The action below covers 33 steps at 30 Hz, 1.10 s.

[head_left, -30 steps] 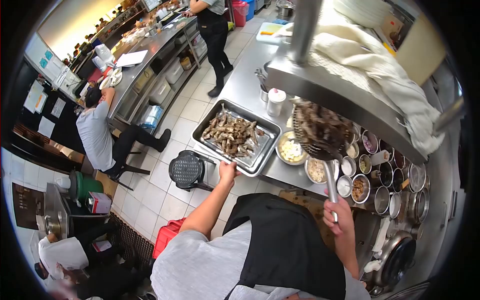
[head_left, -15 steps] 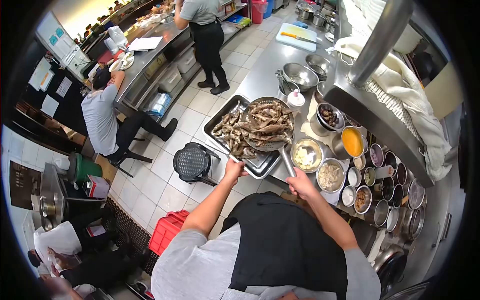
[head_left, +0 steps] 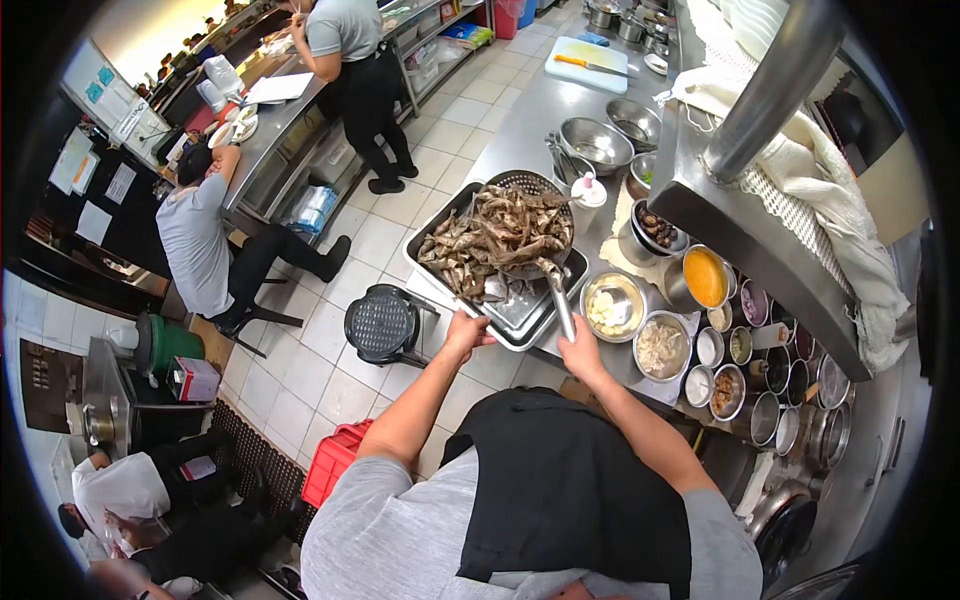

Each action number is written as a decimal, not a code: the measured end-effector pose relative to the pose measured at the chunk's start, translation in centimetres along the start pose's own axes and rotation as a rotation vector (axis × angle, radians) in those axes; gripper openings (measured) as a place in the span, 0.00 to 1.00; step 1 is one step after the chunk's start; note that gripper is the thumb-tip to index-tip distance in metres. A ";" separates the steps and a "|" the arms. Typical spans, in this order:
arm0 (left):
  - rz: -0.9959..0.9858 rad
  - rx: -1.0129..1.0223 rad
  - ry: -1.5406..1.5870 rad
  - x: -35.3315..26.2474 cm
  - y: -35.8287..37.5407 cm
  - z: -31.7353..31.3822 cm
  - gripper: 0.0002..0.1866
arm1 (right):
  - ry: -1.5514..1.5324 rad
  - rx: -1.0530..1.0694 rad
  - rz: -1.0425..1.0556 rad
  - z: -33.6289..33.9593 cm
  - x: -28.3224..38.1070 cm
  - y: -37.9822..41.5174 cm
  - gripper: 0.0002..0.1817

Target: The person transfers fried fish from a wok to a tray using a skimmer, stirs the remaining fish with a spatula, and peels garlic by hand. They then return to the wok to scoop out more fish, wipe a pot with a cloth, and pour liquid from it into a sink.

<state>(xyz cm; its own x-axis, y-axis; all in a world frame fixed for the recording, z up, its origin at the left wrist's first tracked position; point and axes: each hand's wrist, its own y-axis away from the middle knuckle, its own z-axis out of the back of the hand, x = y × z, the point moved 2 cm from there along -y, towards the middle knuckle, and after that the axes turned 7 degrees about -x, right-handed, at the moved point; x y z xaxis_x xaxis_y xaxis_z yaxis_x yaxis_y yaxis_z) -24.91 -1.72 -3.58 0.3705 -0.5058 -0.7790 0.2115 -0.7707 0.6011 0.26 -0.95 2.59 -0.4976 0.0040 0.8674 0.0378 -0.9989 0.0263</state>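
My right hand (head_left: pixel 581 354) is wrapped around the metal handle of a large perforated skimmer (head_left: pixel 563 312). Small brown whole fish (head_left: pixel 518 228) are heaped on the skimmer, which lies tilted over a rectangular metal tray (head_left: pixel 522 322). More fish lie loose across the tray's left side, while its near right corner shows bare metal. With fingers closed, my left hand (head_left: pixel 469 334) grips the tray's near left edge. To the right of the skimmer handle stands a bowl of pale yellow pieces (head_left: pixel 613 306), and beside it a bowl of whitish pieces (head_left: pixel 661 347).
Metal bowls (head_left: pixel 597 145), a squeeze bottle (head_left: pixel 588 197) and a container of orange sauce (head_left: pixel 705 278) stand on the steel counter. Farther off, a knife (head_left: pixel 590 65) rests on a cutting board (head_left: pixel 562 52). A black stool (head_left: pixel 383 322) and red crate (head_left: pixel 335 463) are on the left. Several people are nearby.
The skimmer has shifted slightly left and its handle is more upright, with fish shifting towards the handle side. A standing co-worker has moved left along the far counter.
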 end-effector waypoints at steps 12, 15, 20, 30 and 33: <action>0.026 0.003 0.010 -0.9 0.5 -0.7 0.16 | 0.213 -0.136 0.117 1.5 0.7 -1.9 0.31; 0.060 0.023 0.008 -0.9 0.5 -0.6 0.16 | 0.179 0.054 -0.048 3.9 1.8 -2.3 0.32; 0.059 0.044 0.013 -0.2 -0.6 -0.1 0.16 | 0.307 -0.037 0.053 3.6 2.0 -1.7 0.33; -0.076 -0.188 0.022 -1.5 -1.6 1.5 0.14 | 0.450 -0.113 0.196 4.6 3.1 -1.9 0.39; -0.125 -0.232 -0.047 -1.7 -2.7 2.1 0.15 | 0.431 -0.134 0.206 4.5 3.5 -1.9 0.38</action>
<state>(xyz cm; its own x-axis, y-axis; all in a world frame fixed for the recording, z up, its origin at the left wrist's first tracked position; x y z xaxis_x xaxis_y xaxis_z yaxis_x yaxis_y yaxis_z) -28.00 0.36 -4.27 0.2872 -0.4341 -0.8538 0.4569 -0.7213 0.5205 2.33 1.19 7.79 -0.8058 -0.1848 0.5626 0.0751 -0.9743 -0.2125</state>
